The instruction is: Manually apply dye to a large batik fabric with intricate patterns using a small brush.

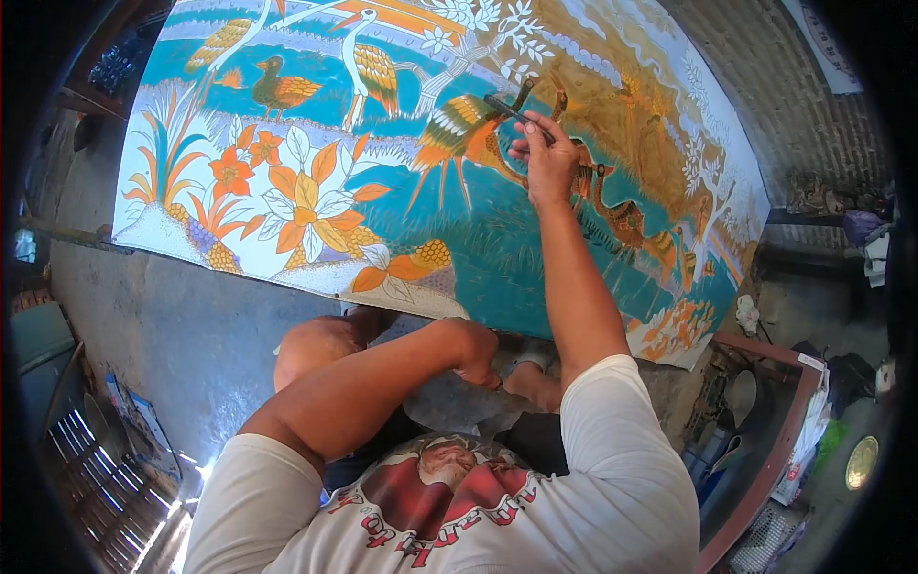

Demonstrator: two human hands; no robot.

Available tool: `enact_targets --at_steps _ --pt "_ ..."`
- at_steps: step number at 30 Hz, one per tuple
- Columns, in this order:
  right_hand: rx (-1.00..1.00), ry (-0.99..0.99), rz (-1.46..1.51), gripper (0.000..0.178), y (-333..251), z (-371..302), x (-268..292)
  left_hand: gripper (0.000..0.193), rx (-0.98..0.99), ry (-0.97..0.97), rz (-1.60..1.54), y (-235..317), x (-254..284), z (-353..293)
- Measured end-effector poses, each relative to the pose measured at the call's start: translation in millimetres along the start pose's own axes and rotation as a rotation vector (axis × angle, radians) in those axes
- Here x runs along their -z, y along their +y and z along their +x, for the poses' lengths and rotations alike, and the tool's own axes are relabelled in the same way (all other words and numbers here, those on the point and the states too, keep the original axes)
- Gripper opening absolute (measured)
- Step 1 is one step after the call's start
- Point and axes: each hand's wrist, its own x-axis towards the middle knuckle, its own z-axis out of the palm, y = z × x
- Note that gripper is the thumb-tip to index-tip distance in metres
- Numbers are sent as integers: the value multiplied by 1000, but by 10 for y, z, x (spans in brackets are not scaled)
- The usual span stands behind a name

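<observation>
A large painted cloth (392, 206) spreads before me, with birds, flowers and leaves in teal, orange, ochre and white. My right hand (550, 163) is over its upper middle, fingers closed around a slim dark paintbrush (504, 106). The brush's far end points up and left, over the green-and-orange bird (459, 132). Whether its tip touches the cloth, I cannot make out. My left hand (473, 352) rests low, just below the cloth's near edge and close to my legs. It is bent downward, and its fingers are mostly hidden.
Grey concrete floor (182, 320) lies below the cloth at left. A reddish wooden frame (765, 459) with clutter stands at the lower right. Corrugated sheeting (798, 105) rises behind the cloth's right side. Slatted bamboo (96, 488) is at the lower left.
</observation>
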Motion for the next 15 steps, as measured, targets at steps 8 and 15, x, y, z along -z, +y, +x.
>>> enact_targets --at_steps 8,15 --pt "-14 -4 -36 19 65 5 12 68 3 24 1 22 9 -39" --pt "25 -4 -59 19 27 7 -11 68 -1 5 8 -1 -22 10"
